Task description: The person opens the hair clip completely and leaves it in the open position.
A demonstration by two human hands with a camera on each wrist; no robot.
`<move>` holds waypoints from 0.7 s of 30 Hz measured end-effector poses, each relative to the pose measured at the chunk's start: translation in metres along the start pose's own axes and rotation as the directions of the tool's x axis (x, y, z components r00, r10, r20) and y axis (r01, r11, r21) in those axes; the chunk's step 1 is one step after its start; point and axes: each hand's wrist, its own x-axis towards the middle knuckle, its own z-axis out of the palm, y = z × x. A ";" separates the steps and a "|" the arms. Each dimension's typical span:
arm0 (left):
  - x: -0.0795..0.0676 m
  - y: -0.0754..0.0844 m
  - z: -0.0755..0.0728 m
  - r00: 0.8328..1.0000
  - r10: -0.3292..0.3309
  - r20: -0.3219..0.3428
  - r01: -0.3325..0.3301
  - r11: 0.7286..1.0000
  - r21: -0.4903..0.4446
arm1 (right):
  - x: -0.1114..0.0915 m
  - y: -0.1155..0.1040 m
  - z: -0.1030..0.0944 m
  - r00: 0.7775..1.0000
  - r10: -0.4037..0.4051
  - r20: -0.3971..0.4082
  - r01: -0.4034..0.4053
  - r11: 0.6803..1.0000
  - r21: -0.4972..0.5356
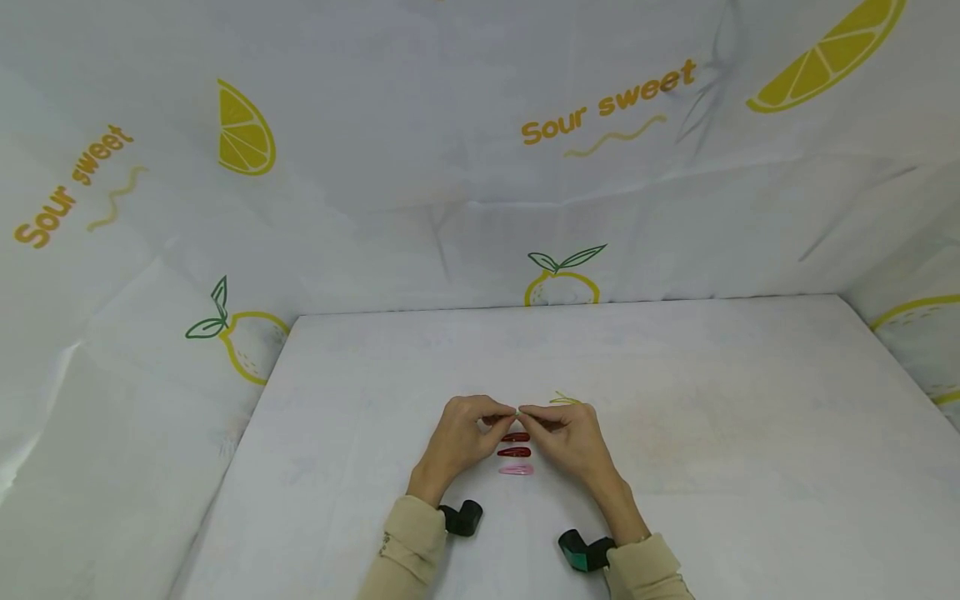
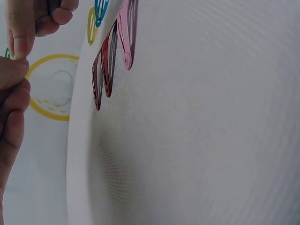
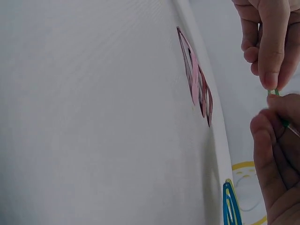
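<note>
Both hands meet over the table, fingertips together around a small green hair clip [image 3: 285, 123]. My left hand [image 1: 459, 437] pinches one end between thumb and finger. My right hand [image 1: 573, 437] pinches it from the other side, its fingers covering much of the clip. Below the hands, in the head view, lie two dark red hair clips [image 1: 514, 452] and, nearer me, a pink hair clip [image 1: 516, 470]. Just beyond the right hand is a yellow hair clip [image 1: 566, 398]. A blue hair clip [image 2: 101, 11] shows beside it in the left wrist view.
The white table [image 1: 750, 400] reaches back to a white cloth wall [image 1: 375, 225] printed with lemons and lettering. Side walls of similar cloth stand left and right. A black device [image 1: 463, 518] sits at the left wrist, another black device [image 1: 585, 552] at the right.
</note>
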 end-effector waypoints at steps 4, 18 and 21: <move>0.001 0.002 0.000 1.000 0.006 -0.004 -0.006 1.000 -0.017 | 0.001 -0.001 0.000 0.999 -0.028 -0.019 0.028 1.000 -0.010; 0.001 0.004 -0.001 0.999 -0.029 0.023 0.030 0.999 -0.036 | 0.000 -0.002 -0.001 1.000 0.006 -0.010 -0.006 1.000 -0.027; 0.000 0.004 -0.001 0.999 -0.040 0.026 0.041 0.998 -0.048 | 0.000 -0.001 -0.001 1.000 0.016 0.002 -0.016 1.000 -0.025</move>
